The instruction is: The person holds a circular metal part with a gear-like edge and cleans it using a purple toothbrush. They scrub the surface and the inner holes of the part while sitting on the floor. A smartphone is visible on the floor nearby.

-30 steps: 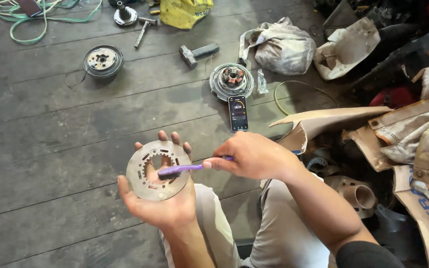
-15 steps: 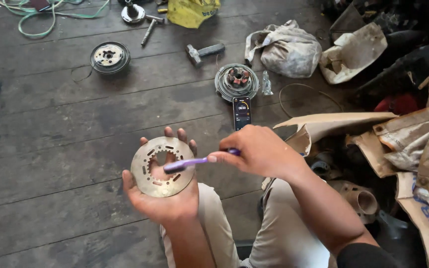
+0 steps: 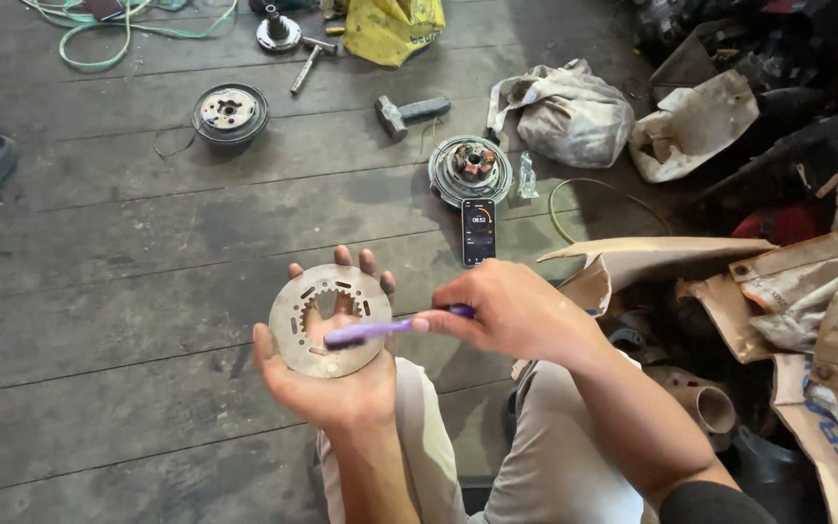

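Observation:
My left hand [image 3: 337,388] lies palm up and holds a round slotted metal disc [image 3: 303,335] with a toothed centre hole, fingertips showing past its far edge. My right hand [image 3: 511,311] grips the handle of a purple toothbrush [image 3: 380,330]. The brush head rests on the lower part of the disc. Both hands hover above my knees, which are in light grey trousers.
On the dark plank floor lie a phone [image 3: 478,231] with a lit screen, a round hub with copper parts [image 3: 470,167], another round metal part [image 3: 230,111], a hammer [image 3: 411,111], a dirty cloth bundle [image 3: 566,114], a wire loop [image 3: 589,199]. Torn cardboard and scrap [image 3: 778,281] crowd the right.
The brush head has slid back and forth across the disc. My view has shifted, so the floor items sit a little lower and further right.

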